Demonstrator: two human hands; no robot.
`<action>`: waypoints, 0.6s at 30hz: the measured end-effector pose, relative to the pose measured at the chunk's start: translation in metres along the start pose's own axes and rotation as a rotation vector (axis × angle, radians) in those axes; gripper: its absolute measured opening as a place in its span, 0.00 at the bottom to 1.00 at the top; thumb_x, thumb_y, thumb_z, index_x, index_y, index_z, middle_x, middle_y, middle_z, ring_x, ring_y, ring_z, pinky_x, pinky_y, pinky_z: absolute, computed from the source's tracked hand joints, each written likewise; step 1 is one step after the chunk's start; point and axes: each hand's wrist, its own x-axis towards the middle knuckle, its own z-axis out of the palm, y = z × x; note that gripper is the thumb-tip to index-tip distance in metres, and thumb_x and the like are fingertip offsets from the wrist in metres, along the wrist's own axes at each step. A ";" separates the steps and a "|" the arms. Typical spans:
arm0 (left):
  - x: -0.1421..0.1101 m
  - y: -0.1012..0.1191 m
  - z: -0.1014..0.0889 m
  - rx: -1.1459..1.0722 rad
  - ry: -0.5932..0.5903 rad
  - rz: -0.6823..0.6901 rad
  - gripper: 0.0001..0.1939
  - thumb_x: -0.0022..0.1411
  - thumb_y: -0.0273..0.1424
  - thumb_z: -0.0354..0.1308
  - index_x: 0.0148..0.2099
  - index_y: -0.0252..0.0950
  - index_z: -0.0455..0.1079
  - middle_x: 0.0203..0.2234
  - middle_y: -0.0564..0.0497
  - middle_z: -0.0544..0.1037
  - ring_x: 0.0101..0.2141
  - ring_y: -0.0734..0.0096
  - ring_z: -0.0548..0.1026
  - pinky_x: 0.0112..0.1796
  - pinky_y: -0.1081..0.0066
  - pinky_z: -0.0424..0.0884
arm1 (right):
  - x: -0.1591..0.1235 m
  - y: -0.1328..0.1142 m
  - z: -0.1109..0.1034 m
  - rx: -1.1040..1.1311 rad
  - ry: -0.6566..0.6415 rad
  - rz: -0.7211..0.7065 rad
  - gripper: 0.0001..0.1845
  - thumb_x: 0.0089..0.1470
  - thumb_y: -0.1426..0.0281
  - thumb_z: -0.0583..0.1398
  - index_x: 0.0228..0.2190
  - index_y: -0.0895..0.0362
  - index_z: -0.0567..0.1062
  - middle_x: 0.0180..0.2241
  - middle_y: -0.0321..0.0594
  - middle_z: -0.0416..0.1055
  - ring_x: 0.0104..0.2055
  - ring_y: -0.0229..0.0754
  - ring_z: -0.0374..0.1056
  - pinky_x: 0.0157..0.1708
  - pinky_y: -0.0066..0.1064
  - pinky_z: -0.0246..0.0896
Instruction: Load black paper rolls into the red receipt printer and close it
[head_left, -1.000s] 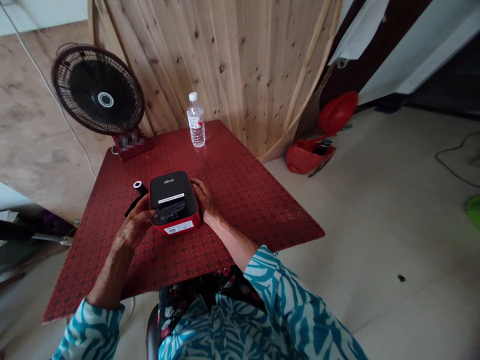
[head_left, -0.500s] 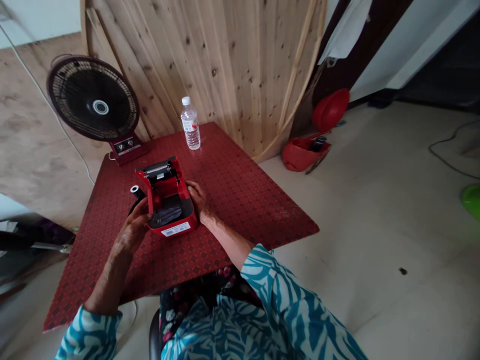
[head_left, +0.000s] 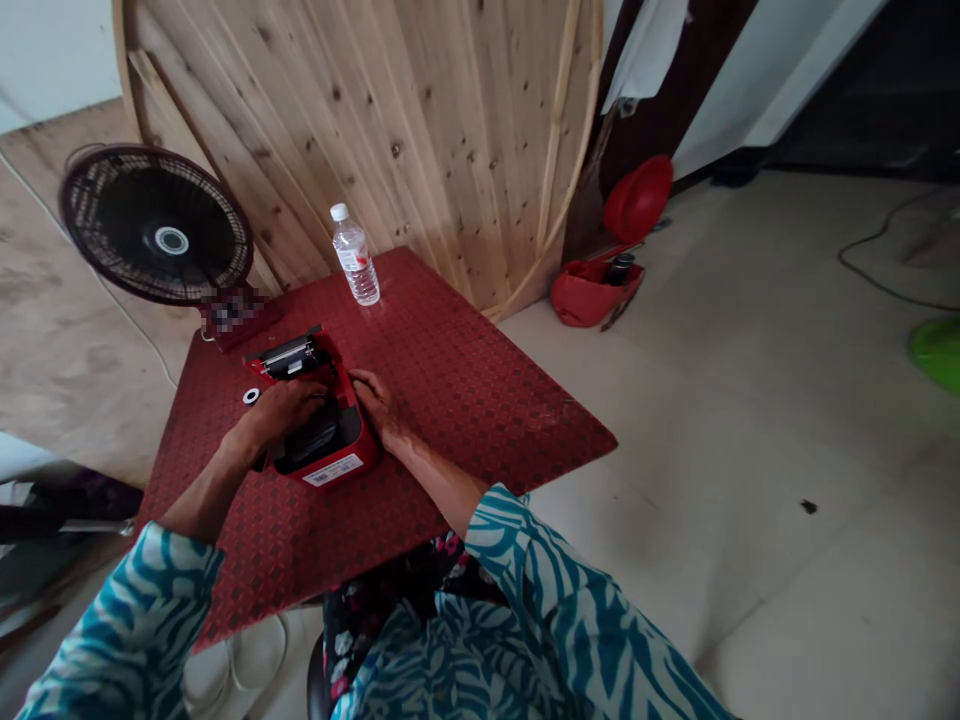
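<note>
With the lid already raised, we are reaching our left hand (head_left: 289, 403), fingers curled, into the red printer (head_left: 319, 440) mid-table, our right hand (head_left: 375, 405) lying flat against its side, the roll (head_left: 250, 396) just left of it not yet loaded

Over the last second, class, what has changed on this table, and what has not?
The printer's lid swung up and open. The left hand moved from the printer's side into its open bay. The right hand stayed on the right side; bottle and fan unmoved.
</note>
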 end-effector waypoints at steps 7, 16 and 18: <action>0.019 0.000 -0.002 0.016 -0.180 0.083 0.14 0.57 0.31 0.52 0.40 0.39 0.78 0.41 0.48 0.83 0.42 0.62 0.79 0.44 0.70 0.71 | 0.000 -0.003 0.001 -0.009 0.007 0.009 0.14 0.55 0.63 0.56 0.42 0.50 0.77 0.45 0.36 0.75 0.52 0.42 0.68 0.55 0.37 0.59; -0.016 0.006 -0.006 -0.011 0.021 0.021 0.17 0.58 0.38 0.53 0.48 0.40 0.72 0.43 0.47 0.81 0.44 0.58 0.79 0.46 0.64 0.73 | 0.001 -0.002 0.000 -0.002 -0.020 0.031 0.14 0.55 0.63 0.57 0.42 0.50 0.76 0.46 0.35 0.75 0.51 0.42 0.68 0.56 0.38 0.59; -0.040 0.004 -0.012 -0.099 0.135 0.018 0.22 0.58 0.43 0.54 0.52 0.41 0.71 0.43 0.48 0.81 0.43 0.60 0.79 0.46 0.64 0.73 | 0.000 0.000 -0.001 0.016 -0.025 0.040 0.15 0.55 0.63 0.57 0.43 0.50 0.76 0.46 0.35 0.75 0.52 0.42 0.68 0.56 0.38 0.59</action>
